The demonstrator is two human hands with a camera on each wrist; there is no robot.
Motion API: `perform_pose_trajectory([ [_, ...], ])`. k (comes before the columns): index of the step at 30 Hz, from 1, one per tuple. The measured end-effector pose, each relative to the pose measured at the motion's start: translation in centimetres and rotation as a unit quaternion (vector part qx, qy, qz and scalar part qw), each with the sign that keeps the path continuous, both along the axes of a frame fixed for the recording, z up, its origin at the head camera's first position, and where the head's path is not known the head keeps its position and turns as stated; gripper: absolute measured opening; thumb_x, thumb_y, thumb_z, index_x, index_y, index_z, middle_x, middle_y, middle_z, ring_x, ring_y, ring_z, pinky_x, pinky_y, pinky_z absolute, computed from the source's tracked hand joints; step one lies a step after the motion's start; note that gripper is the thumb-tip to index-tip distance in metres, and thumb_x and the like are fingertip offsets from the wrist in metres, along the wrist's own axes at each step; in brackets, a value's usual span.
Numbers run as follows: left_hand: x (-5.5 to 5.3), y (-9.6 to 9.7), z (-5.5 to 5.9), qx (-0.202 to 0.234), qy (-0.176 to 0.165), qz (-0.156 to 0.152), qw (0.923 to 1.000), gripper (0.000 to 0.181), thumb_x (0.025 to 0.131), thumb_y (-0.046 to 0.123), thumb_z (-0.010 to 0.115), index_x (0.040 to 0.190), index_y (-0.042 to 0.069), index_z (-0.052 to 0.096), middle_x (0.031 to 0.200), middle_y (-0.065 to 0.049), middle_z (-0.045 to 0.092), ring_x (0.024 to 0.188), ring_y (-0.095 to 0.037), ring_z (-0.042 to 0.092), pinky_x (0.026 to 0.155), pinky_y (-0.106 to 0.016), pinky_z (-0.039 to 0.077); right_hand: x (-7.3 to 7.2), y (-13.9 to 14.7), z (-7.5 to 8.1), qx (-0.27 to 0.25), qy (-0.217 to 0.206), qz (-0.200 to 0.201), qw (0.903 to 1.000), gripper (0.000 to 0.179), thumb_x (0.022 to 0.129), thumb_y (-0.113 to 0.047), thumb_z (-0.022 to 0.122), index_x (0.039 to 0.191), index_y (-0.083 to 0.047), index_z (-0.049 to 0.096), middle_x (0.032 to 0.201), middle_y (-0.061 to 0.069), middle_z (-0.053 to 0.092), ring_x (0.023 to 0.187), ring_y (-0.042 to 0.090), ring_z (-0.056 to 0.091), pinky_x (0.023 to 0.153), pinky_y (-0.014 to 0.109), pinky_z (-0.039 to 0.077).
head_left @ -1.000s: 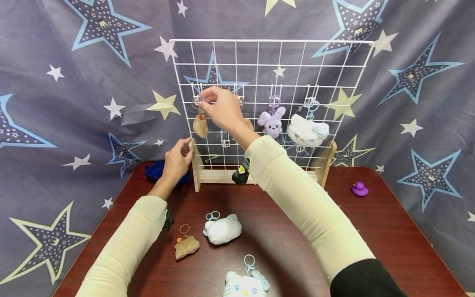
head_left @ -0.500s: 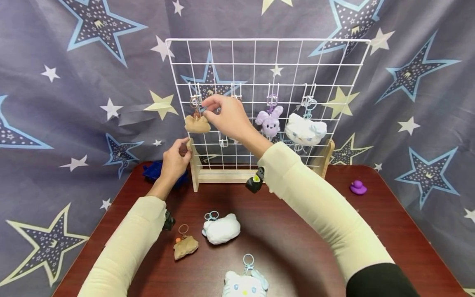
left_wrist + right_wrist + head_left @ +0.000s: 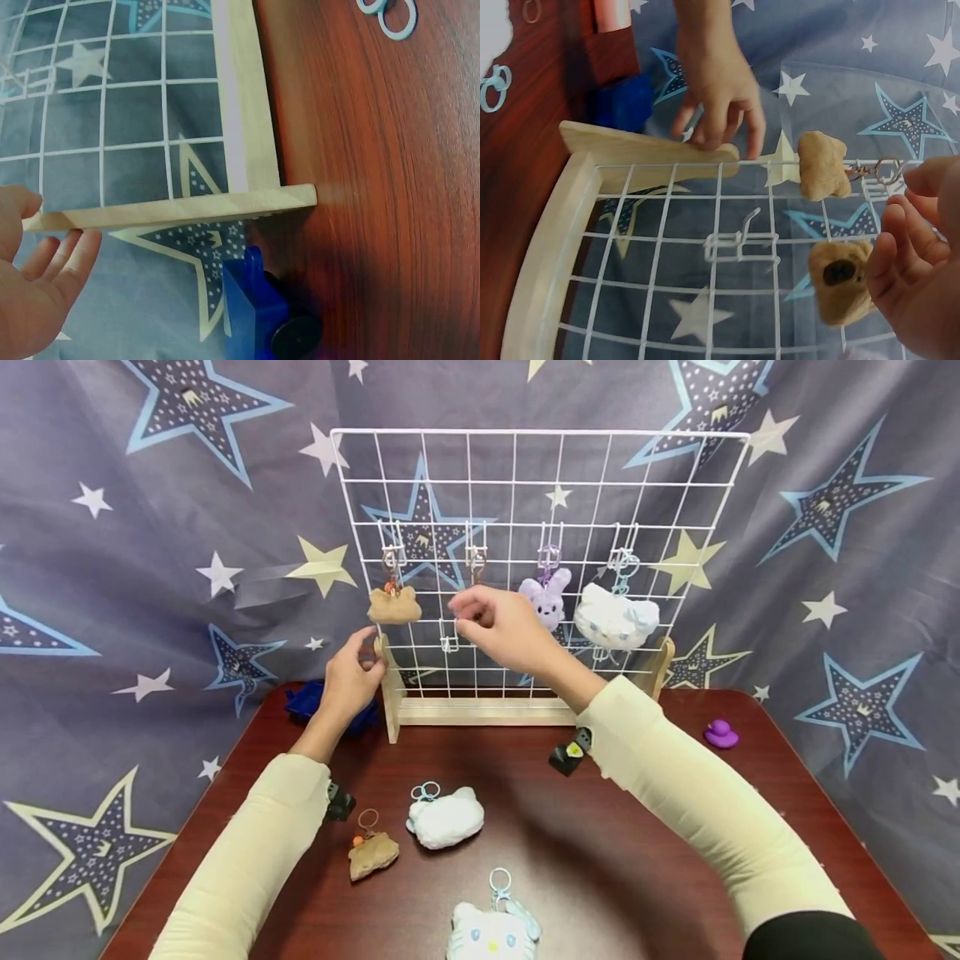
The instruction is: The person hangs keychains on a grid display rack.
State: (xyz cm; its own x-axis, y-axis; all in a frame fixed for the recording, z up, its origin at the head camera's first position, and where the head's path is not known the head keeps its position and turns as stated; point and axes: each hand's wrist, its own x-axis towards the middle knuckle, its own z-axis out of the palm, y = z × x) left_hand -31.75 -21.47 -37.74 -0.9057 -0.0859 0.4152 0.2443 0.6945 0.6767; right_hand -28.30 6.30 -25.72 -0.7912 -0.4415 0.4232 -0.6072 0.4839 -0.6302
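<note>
My left hand [image 3: 348,681] grips the top of the wooden side support [image 3: 187,208] at the left end of the white wire grid rack [image 3: 517,526], thumb and fingers on either side. My right hand [image 3: 502,622] is in front of the grid, fingers loosely curled, holding nothing. Left of it a brown plush keychain [image 3: 393,606] hangs from a hook by its ring. A second brown plush keychain [image 3: 838,274] with a dark nose hangs behind the right hand, mostly hidden in the head view. Farther right hang a lilac bunny keychain [image 3: 546,597] and a white cat keychain [image 3: 617,618].
On the dark red table [image 3: 600,860] lie a brown plush keychain [image 3: 372,855], a white plush keychain [image 3: 447,818] and a white cat-face keychain [image 3: 492,935]. A blue object [image 3: 306,702] stands behind the left hand. A purple rubber duck [image 3: 721,734] sits at the right.
The right hand has let go of the left hanging brown keychain and moved right and down. That keychain has swung from narrow to wide. My left hand stays at the support.
</note>
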Motion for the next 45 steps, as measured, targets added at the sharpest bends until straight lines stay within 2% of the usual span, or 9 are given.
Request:
perform_pose_trajectory([
  [8, 0.9, -0.5, 0.9, 0.000, 0.074, 0.013, 0.9971, 0.052, 0.091, 0.009, 0.067, 0.143, 0.011, 0.059, 0.123, -0.020, 0.069, 0.101, -0.036, 0.074, 0.097, -0.049, 0.053, 0.4, 4.1, -2.4, 0.031, 0.005, -0.013, 0.9994, 0.025, 0.094, -0.017, 0.067, 0.119, -0.013, 0.071, 0.099, 0.003, 0.075, 0.075, 0.015, 0.064, 0.063, 0.029, 0.048],
  [14, 2.9, -0.7, 0.8, -0.021, 0.075, -0.006, 0.9969, 0.044, 0.092, 0.010, 0.071, 0.136, 0.011, 0.065, 0.116, -0.019, 0.073, 0.096, -0.036, 0.075, 0.085, -0.050, 0.057, 0.6, 7.9, -5.4, 0.038, -0.005, -0.042, 0.9984, 0.025, 0.093, -0.016, 0.070, 0.118, -0.013, 0.072, 0.096, 0.004, 0.076, 0.075, 0.016, 0.066, 0.065, 0.031, 0.049],
  [18, 4.5, -0.6, 0.3, -0.036, 0.066, -0.032, 0.9966, 0.041, 0.092, 0.010, 0.073, 0.133, 0.008, 0.067, 0.111, -0.018, 0.074, 0.096, -0.035, 0.074, 0.085, -0.050, 0.056, 0.5, 10.7, -7.3, 0.051, -0.012, -0.079, 0.9955, 0.024, 0.092, -0.016, 0.070, 0.116, -0.011, 0.073, 0.095, 0.006, 0.077, 0.072, 0.014, 0.065, 0.067, 0.029, 0.048],
  [22, 6.2, -0.5, -0.5, -0.052, 0.033, -0.057, 0.9965, 0.040, 0.093, 0.012, 0.073, 0.132, 0.007, 0.068, 0.111, -0.016, 0.076, 0.097, -0.033, 0.075, 0.082, -0.042, 0.056, 0.4, 13.5, -9.3, 0.069, -0.013, -0.126, 0.9896, 0.020, 0.093, -0.017, 0.069, 0.112, -0.012, 0.074, 0.095, 0.006, 0.077, 0.075, 0.016, 0.067, 0.072, 0.031, 0.049],
  [28, 9.0, -0.8, -2.2, -0.087, -0.052, -0.092, 0.9906, 0.040, 0.093, 0.020, 0.075, 0.131, 0.010, 0.069, 0.112, -0.012, 0.077, 0.096, -0.029, 0.075, 0.069, -0.027, 0.054, 1.1, 17.7, -12.6, 0.091, -0.014, -0.185, 0.9784, 0.017, 0.095, -0.017, 0.065, 0.106, -0.009, 0.075, 0.095, 0.009, 0.078, 0.081, 0.022, 0.069, 0.075, 0.035, 0.050],
  [33, 10.6, -1.3, -3.1, -0.120, -0.116, -0.092, 0.9816, 0.038, 0.093, 0.026, 0.074, 0.129, 0.015, 0.071, 0.122, -0.017, 0.073, 0.106, -0.033, 0.071, 0.079, -0.043, 0.056, 1.6, 20.3, -14.6, 0.089, -0.003, -0.228, 0.9697, 0.014, 0.094, -0.016, 0.064, 0.100, -0.008, 0.075, 0.090, 0.010, 0.078, 0.078, 0.025, 0.071, 0.072, 0.037, 0.051],
  [37, 11.7, -1.8, -3.8, -0.151, -0.147, -0.089, 0.9735, 0.036, 0.093, 0.026, 0.074, 0.127, 0.015, 0.073, 0.127, -0.023, 0.069, 0.114, -0.040, 0.067, 0.088, -0.054, 0.054, 1.6, 22.0, -16.1, 0.090, 0.027, -0.272, 0.9576, 0.015, 0.093, -0.015, 0.065, 0.102, -0.006, 0.074, 0.091, 0.012, 0.078, 0.078, 0.028, 0.071, 0.072, 0.039, 0.050],
  [41, 12.8, -2.2, -4.7, -0.180, -0.168, -0.093, 0.9648, 0.035, 0.091, 0.022, 0.075, 0.125, 0.012, 0.074, 0.125, -0.026, 0.069, 0.111, -0.041, 0.068, 0.089, -0.055, 0.054, 1.5, 23.3, -17.5, 0.079, 0.036, -0.319, 0.9438, 0.019, 0.092, -0.014, 0.065, 0.106, -0.004, 0.072, 0.089, 0.013, 0.077, 0.076, 0.030, 0.068, 0.068, 0.039, 0.046],
  [45, 13.7, -2.6, -5.9, -0.194, -0.186, -0.100, 0.9580, 0.037, 0.087, 0.018, 0.078, 0.123, 0.011, 0.074, 0.119, -0.024, 0.072, 0.094, -0.030, 0.068, 0.082, -0.049, 0.055, 1.5, 24.4, -18.5, 0.070, 0.021, -0.353, 0.9329, 0.027, 0.091, -0.017, 0.066, 0.114, -0.003, 0.068, 0.089, 0.013, 0.075, 0.076, 0.031, 0.067, 0.067, 0.040, 0.046],
])
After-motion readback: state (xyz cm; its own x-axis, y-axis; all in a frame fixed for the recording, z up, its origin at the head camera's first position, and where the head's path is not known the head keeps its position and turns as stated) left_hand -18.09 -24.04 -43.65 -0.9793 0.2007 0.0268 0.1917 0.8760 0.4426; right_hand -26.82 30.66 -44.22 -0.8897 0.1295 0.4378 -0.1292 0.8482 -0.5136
